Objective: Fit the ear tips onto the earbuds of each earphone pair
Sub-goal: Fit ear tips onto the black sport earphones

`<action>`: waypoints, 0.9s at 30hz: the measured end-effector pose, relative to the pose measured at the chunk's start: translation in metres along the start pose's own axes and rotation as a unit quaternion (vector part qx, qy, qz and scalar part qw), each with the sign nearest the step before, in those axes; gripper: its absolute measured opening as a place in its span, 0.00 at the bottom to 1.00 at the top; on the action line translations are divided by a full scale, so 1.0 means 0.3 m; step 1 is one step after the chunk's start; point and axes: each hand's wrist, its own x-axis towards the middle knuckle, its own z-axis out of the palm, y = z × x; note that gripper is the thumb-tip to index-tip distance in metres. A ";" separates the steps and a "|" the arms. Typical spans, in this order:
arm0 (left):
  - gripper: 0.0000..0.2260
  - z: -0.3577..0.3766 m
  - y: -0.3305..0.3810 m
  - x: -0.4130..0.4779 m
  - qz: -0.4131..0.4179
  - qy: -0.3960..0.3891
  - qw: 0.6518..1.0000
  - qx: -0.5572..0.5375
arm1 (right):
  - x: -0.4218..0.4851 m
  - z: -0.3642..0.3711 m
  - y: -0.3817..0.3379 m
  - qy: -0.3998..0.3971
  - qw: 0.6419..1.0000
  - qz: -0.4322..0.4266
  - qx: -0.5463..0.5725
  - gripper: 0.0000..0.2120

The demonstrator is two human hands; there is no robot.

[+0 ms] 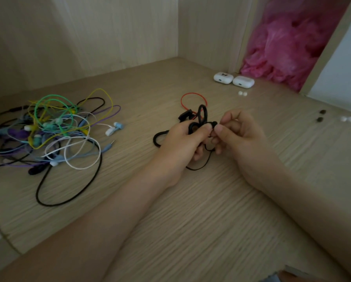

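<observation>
Centrally, both forearms reach forward over the tabletop [191,210], and the hands meet just above it. The left hand [182,141] is curled around a black earphone [200,121], its thumb and fingers closed on the ear hook and body; black loops rise above the fist and a thin black cable trails beneath the palm onto the wood. The right hand [239,137] faces it, thumb and forefinger pinched together at the earbud nozzle; whether an ear tip sits between them cannot be told. A red cable [191,98] lies just behind the hands. A tangle of coloured earphones [48,135] lies well apart to the left. Two dark tips [321,115] and two white tips [347,119] lie to the right. Two white cases [233,80] stand near the back wall, with two more white tips [242,93] just before them.
</observation>
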 end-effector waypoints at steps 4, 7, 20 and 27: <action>0.08 -0.003 0.001 0.000 -0.013 0.000 1.000 -0.008 | -0.001 -0.001 -0.001 -0.012 0.999 -0.001 -0.030 0.08; 0.07 -0.003 0.006 -0.001 -0.029 0.003 0.999 -0.030 | -0.001 0.002 -0.002 0.004 0.999 0.004 -0.045 0.08; 0.06 -0.003 0.036 -0.006 -0.036 0.020 0.999 0.005 | 0.006 -0.030 -0.023 0.003 0.970 -0.077 -0.231 0.16; 0.07 -0.011 0.115 -0.033 -0.029 -0.040 0.998 0.037 | 0.004 -0.058 -0.041 -0.200 0.844 -0.059 -0.493 0.47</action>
